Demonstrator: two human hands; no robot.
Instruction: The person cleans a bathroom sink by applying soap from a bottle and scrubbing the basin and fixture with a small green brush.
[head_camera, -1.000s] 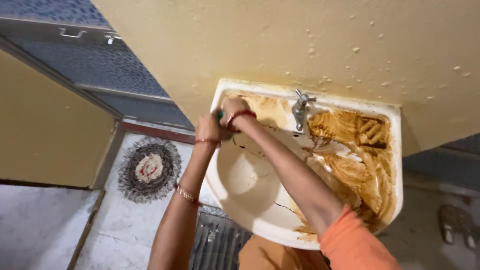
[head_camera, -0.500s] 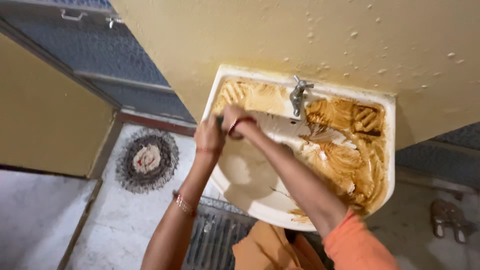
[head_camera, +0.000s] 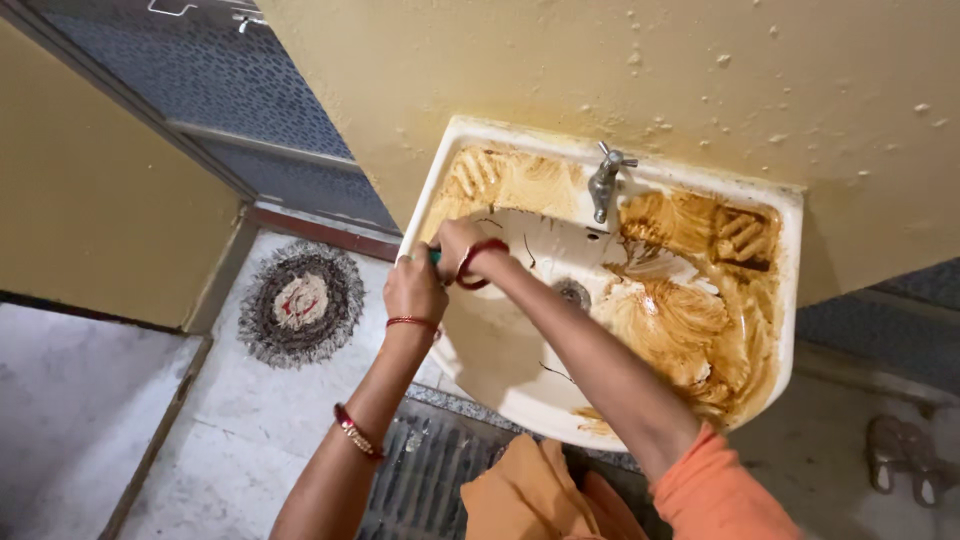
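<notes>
Both the left hand (head_camera: 413, 288) and right hand (head_camera: 456, 243) are curled tight around a small green scrubber (head_camera: 436, 257) at the basin's (head_camera: 790, 300) left rim. Pressing that hard on the cracked, slimy bowl, they might slip or worsen the crack.

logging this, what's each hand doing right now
Left hand: closed on something green, barely visible, at the sink rim.
Right hand: closed beside it; grip unclear.
</notes>
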